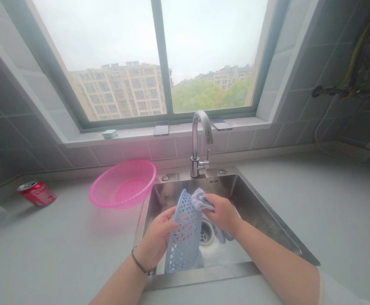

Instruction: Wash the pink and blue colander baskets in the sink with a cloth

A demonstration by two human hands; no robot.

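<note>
Blue basket: a blue plastic basket point(183, 233) with a triangular lattice, held on edge and tilted above the sink, its lower rim inside the basin.
Left hand: the left hand point(159, 237) has its fingers spread and curved against the basket's near side; a black cord bracelet point(139, 262) circles the wrist.
Right hand: the right hand point(223, 214) is pressed together, pinching a soft grey-lilac cloth point(200, 200) against the basket's top edge; the cloth's end hangs down behind the hand.
Sink: a brushed stainless steel sink point(261, 212) lies beneath, with a round metal drain point(206, 232) at 4 o'clock from the basket, partly hidden.
Tap: a chrome gooseneck tap point(199, 146) stands at 12 o'clock.
Around: a pink plastic colander point(123, 184) sits on the pale countertop point(61, 237) at 10 o'clock, its rim overhanging the sink's edge; further out at 9 o'clock, a red drink can point(36, 193) lies on its side, its lettering too blurred to read.
Sill: two phones point(161, 128) point(221, 124) and a pale green soap dish point(109, 134) sit below the window.
</note>
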